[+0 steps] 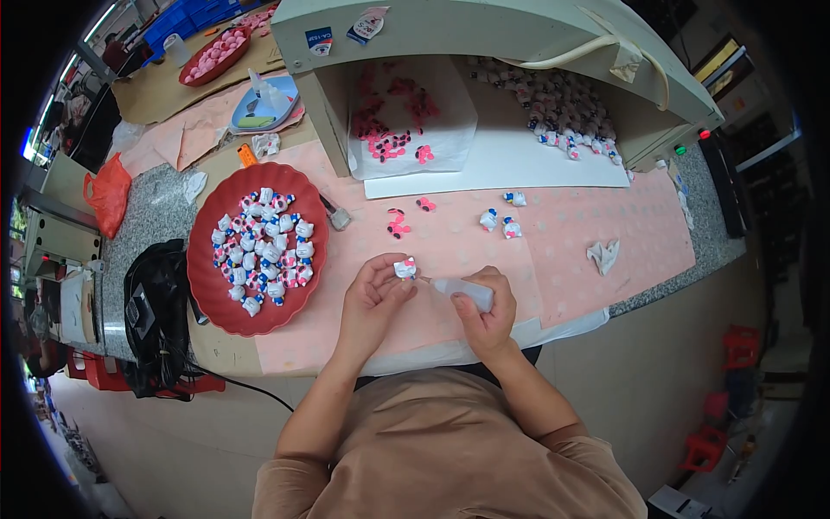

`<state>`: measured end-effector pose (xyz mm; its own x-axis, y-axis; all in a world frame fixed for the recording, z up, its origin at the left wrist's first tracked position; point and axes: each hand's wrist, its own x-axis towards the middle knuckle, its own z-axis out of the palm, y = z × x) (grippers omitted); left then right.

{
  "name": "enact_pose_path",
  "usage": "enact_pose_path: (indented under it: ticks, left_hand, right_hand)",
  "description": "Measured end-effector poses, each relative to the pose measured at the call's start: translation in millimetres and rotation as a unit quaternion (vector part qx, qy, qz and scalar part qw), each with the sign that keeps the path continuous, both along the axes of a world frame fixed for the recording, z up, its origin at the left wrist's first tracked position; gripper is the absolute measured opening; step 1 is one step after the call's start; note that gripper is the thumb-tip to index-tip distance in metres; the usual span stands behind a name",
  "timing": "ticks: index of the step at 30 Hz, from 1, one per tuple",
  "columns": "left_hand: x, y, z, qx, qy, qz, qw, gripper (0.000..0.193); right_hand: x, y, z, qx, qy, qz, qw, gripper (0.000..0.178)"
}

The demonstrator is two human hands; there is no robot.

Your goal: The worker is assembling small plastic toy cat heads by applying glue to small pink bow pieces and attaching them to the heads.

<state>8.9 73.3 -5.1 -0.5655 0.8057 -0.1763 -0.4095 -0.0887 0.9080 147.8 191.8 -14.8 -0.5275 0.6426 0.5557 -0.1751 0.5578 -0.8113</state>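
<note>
My left hand [373, 301] pinches a small white figurine [405, 269] with a touch of pink on it. In my right hand [490, 313] is a translucent squeeze bottle [464, 294], its thin nozzle pointing left at the figurine. Beyond my hands lie a few pink pieces with dark spots [398, 224] and one more pink piece [425, 204]. To their right stand several white and blue figurines [511, 227]. At the left, a red scalloped bowl [313, 285] holds many white figurines with blue and pink parts.
A grey box-like housing [510, 26] arches over the table's back. Under it are a white sheet [450, 143] bearing pink pieces and a heap of figurines [571, 112]. A blue tray [278, 97], a crumpled tissue [603, 255], a brush [337, 216] and a black bag [157, 303] lie around.
</note>
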Motion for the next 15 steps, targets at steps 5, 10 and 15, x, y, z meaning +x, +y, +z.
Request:
enact_pose_path:
  ticks: [5, 10, 15]
  left_hand:
    - [-0.2, 0.9, 0.3, 0.0, 0.001, -0.003, 1.0, 0.035]
    - [-0.5, 0.3, -0.5, -0.004, 0.011, -0.001, 1.0, 0.035]
    - [-3.8, -4.7, 4.8, -0.001, -0.052, -0.003, 0.999, 0.036]
  right_hand:
    - [-1.0, 1.4, -0.8, -0.002, 0.005, -0.002, 1.0, 0.027]
    - [-0.8, 1.4, 0.3, -0.004, -0.005, 0.009, 1.0, 0.028]
    - [1.0, -0.1, 1.3, -0.073, -0.002, -0.005, 0.997, 0.026]
